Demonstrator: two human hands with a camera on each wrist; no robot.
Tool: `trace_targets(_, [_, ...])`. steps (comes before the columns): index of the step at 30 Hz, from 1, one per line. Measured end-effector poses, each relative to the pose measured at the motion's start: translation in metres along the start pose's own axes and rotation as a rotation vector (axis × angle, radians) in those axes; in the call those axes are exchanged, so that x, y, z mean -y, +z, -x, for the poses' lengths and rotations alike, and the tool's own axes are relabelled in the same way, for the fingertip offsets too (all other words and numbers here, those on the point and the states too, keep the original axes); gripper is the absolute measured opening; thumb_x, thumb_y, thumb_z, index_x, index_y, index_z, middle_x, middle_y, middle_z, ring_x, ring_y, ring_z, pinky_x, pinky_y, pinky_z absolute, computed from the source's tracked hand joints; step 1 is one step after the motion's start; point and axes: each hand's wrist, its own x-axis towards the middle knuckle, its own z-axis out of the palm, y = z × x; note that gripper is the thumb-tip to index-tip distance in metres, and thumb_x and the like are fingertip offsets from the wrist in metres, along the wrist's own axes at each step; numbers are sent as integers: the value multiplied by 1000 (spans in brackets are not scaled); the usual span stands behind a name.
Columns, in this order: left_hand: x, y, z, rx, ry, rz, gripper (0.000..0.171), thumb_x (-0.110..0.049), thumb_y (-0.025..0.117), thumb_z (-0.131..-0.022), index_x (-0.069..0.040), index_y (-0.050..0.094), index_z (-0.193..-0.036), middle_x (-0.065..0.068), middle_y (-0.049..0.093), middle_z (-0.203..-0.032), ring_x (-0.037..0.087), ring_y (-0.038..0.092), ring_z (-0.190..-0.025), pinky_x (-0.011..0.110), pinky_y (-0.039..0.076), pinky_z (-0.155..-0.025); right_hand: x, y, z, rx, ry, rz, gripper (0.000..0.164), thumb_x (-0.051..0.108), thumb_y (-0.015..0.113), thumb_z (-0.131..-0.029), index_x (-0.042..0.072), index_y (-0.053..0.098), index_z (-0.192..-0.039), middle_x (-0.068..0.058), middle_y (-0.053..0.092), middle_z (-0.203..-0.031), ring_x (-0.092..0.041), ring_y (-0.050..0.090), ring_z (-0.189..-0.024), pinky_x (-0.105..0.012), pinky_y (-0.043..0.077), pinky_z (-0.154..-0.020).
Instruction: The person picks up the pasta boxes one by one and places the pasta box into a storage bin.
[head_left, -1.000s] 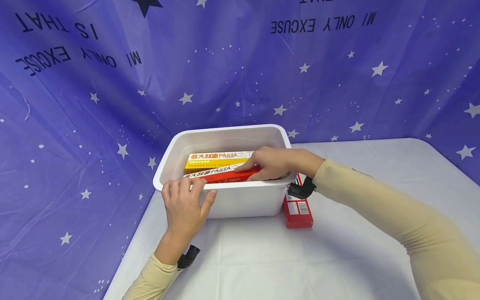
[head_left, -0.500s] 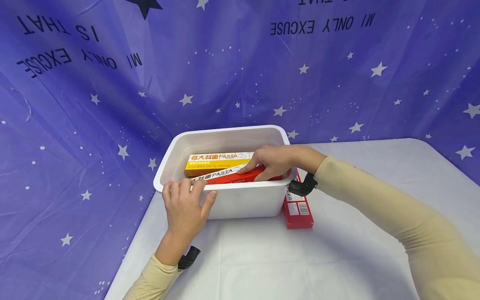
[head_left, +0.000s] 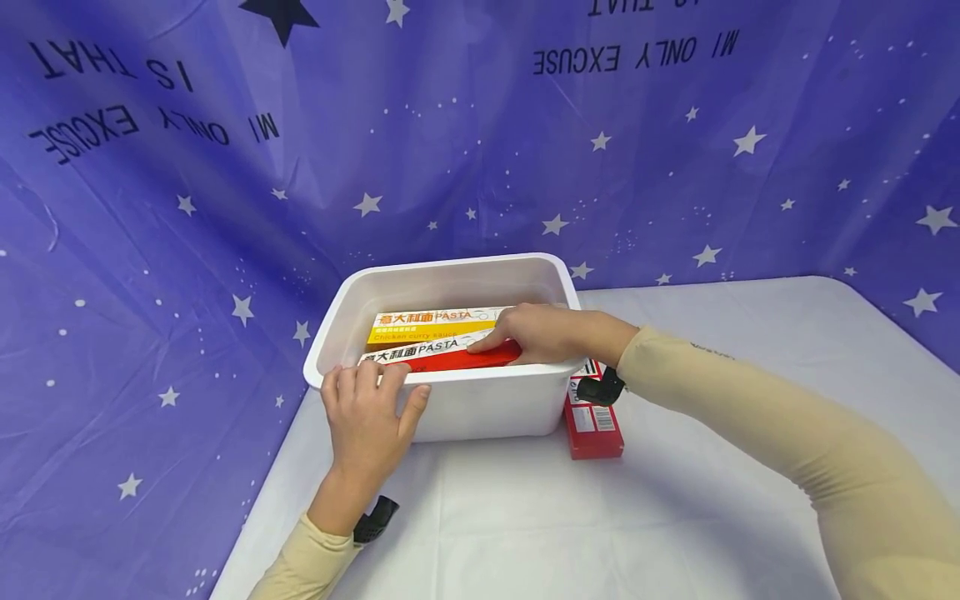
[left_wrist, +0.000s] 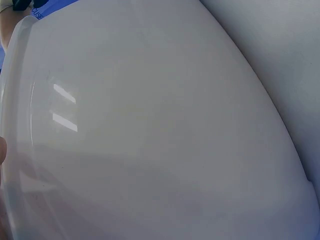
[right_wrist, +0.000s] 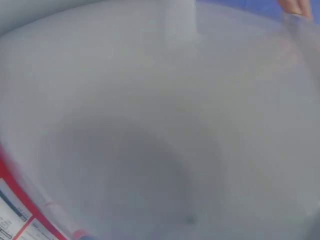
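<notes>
A white plastic bin (head_left: 480, 408) stands on the table with two pasta boxes inside. The rear one is a yellow and white pasta box (head_left: 412, 333) marked chicken curry sauce. In front of it a red and white pasta box (head_left: 435, 360) lies slightly slanted along the front wall. My right hand (head_left: 536, 333) reaches over the bin's right end and grips the red box at its right part; some fingers are hidden. My left hand (head_left: 371, 412) holds the front rim near the left corner, fingertips over the edge and thumb outside. Both wrist views mostly show the bin's outer wall.
Another red box (head_left: 595, 429) with a barcode label lies on the white tablecloth (head_left: 510, 517) against the bin's right side, partly under my right wrist. Behind the table hangs a purple curtain (head_left: 465, 150) with stars and lettering.
The red pasta box slid a little right, then back left and slightly deeper, together with my right hand. My left hand stays on the rim. The head view has tilted slightly.
</notes>
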Motion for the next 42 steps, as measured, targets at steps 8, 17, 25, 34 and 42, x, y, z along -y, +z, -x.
trace_targets(8, [1, -1, -1, -8, 10, -4, 62, -58, 33, -106, -6, 65, -101, 18, 59, -90, 39, 50, -89, 61, 32, -96, -1, 3, -2, 21, 38, -40, 55, 24, 76, -91, 36, 57, -143, 5, 69, -134, -15, 62, -116, -31, 47, -93])
trace_targets(17, [1, 1, -1, -1, 5, -5, 65, -60, 32, -105, -5, 66, -102, 17, 59, -90, 39, 51, -89, 62, 33, -97, 0, 3, -3, 120, 127, -47, 56, 19, 72, -94, 41, 56, -143, 1, 73, -119, -17, 63, -94, -31, 43, -79])
trace_targets(25, [0, 1, -1, -6, 8, -3, 64, -59, 32, -106, -6, 66, -101, 17, 58, -88, 39, 51, -87, 62, 33, -97, -4, 8, -5, 160, 98, -44, 59, 2, 52, -96, 33, 57, -145, 2, 61, -77, -15, 54, -73, -26, 41, -72])
trace_targets(34, [1, 1, -1, -8, 7, -6, 64, -59, 32, -106, -5, 67, -101, 16, 58, -88, 39, 51, -87, 62, 33, -97, -3, 7, -6, 110, 59, 32, 54, 0, 53, -96, 29, 63, -140, -3, 75, -109, -21, 61, -90, -29, 44, -81])
trace_targets(42, [2, 2, 0, 5, -5, -10, 66, -60, 32, -106, -5, 67, -101, 16, 58, -88, 39, 50, -88, 61, 32, -97, -5, 7, -7, 72, 43, 27, 49, 3, 60, -96, 26, 64, -139, 1, 75, -122, -21, 65, -99, -33, 50, -87])
